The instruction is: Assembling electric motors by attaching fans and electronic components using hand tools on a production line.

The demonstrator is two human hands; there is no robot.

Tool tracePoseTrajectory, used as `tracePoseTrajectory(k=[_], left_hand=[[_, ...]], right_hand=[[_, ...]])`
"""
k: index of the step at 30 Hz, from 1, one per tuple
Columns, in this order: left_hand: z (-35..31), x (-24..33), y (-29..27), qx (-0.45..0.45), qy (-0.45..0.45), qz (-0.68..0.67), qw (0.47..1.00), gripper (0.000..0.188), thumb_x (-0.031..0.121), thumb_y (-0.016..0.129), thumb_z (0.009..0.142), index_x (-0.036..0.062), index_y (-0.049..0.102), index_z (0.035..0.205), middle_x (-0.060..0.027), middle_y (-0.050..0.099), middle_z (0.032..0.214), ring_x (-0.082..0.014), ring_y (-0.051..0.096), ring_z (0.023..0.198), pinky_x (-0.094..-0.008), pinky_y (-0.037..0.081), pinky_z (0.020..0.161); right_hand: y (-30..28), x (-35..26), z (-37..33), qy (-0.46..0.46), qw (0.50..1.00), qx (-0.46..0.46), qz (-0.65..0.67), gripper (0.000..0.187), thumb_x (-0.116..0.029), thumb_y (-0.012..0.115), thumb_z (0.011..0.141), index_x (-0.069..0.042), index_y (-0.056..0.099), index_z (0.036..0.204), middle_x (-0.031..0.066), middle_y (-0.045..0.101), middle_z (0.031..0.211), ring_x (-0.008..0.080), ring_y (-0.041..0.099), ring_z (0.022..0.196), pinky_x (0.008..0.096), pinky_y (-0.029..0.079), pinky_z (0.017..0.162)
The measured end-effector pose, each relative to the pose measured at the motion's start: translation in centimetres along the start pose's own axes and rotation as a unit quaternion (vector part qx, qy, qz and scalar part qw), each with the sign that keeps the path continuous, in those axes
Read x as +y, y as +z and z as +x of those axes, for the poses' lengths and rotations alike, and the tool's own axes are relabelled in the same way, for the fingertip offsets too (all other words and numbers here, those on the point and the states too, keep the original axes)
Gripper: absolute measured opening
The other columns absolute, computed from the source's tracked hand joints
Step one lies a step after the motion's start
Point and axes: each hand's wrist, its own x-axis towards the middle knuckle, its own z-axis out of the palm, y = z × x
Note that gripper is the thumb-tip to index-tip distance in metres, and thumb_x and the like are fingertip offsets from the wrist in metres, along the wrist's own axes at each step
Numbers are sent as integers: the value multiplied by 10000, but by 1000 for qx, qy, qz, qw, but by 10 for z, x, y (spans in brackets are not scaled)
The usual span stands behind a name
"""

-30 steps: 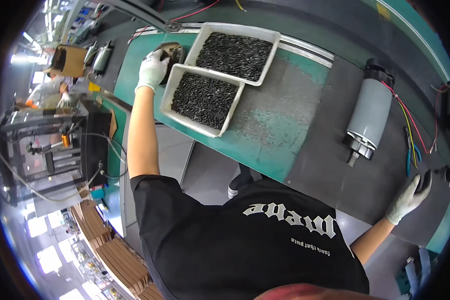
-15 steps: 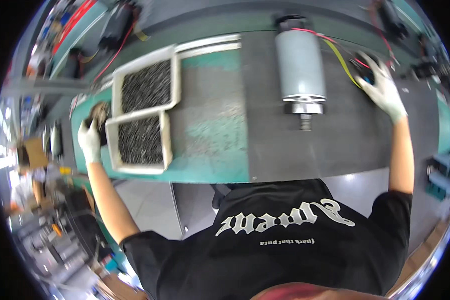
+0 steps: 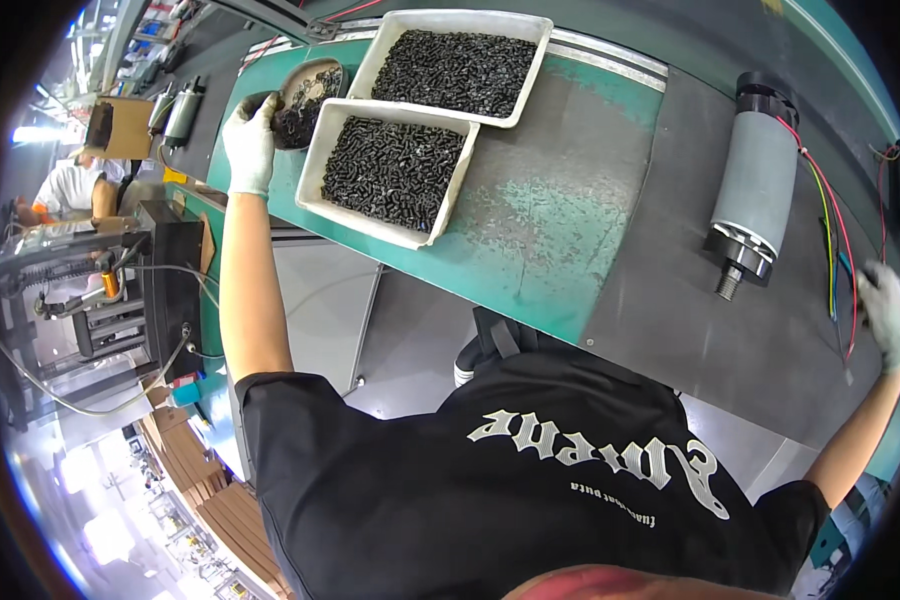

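My left hand [image 3: 250,147], in a white glove, is at the left end of the bench. Its fingers are bent closed at the rim of a small oval bowl [image 3: 343,78], against a dark clump [image 3: 292,125]; what they grip I cannot make out. The bowl holds small loose parts. Far right, my gloved right hand [image 3: 884,308] is smeared by motion beside the red wire [image 3: 848,245] and a yellow-green wire [image 3: 828,215]. Whether it holds anything is unclear. These wires run from a grey cylindrical motor [image 3: 757,180], lying on its side with its threaded shaft toward me.
Two white trays, a far one [image 3: 518,118] and a near one [image 3: 315,170], hold many small black pieces. The green bench top [image 3: 540,290] is worn, with a dark mat [image 3: 660,290] to its right. Left stands a black machine [image 3: 175,250]; another person [image 3: 70,190] sits behind it.
My view has swung left, so bench and trays appear tilted and further right. My right hand has come nearer the bench's front edge, beside the wires. My left hand stays by the bowl.
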Motion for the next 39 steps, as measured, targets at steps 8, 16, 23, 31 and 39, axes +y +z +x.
tracePoseTrajectory(k=[8, 16, 23, 31, 39], left_hand=[[-15, 2, -1, -25, -95, -377, 921, 184, 99, 593, 946, -48, 615, 1055, -78, 633, 903, -109, 556, 759, -228, 451, 669], [-142, 183, 104, -196, -155, -624, 740, 235, 156, 592, 931, 23, 565, 1123, -116, 634, 945, -136, 550, 736, -291, 537, 771], [-206, 285, 200, -334, -199, -670, 632, 113, 123, 571, 934, 37, 576, 1006, -61, 615, 923, -116, 513, 695, -275, 447, 644], [-207, 282, 206, -354, -158, -696, 604, 85, 74, 576, 935, 16, 571, 996, -99, 654, 980, -93, 595, 751, -221, 535, 679], [-210, 278, 208, -329, -122, -705, 616, 89, 39, 562, 932, -2, 545, 1009, -159, 667, 993, -107, 606, 719, -239, 525, 649]], right_hand=[[66, 44, 31, -283, 940, 164, -100, 644, -342, 605, 917, -103, 366, 1465, 232, 387, 1457, 437, 319, 1374, 460, 318, 1112], [60, 48, 35, -187, 669, 218, 685, 353, -201, 524, 1001, 0, 529, 1292, 138, 615, 1215, 142, 600, 908, 236, 464, 693], [29, -127, -107, -528, 767, 353, 92, 507, -30, 647, 732, -38, 633, 1239, 117, 633, 1040, 235, 615, 904, 330, 511, 800], [20, -127, -118, -525, 733, 431, -37, 607, -9, 686, 620, -84, 668, 1223, 115, 619, 1043, 273, 604, 973, 366, 533, 839], [12, -135, -125, -513, 755, 405, -52, 501, -62, 700, 697, -32, 655, 1195, 109, 634, 942, 242, 602, 879, 335, 530, 757]])
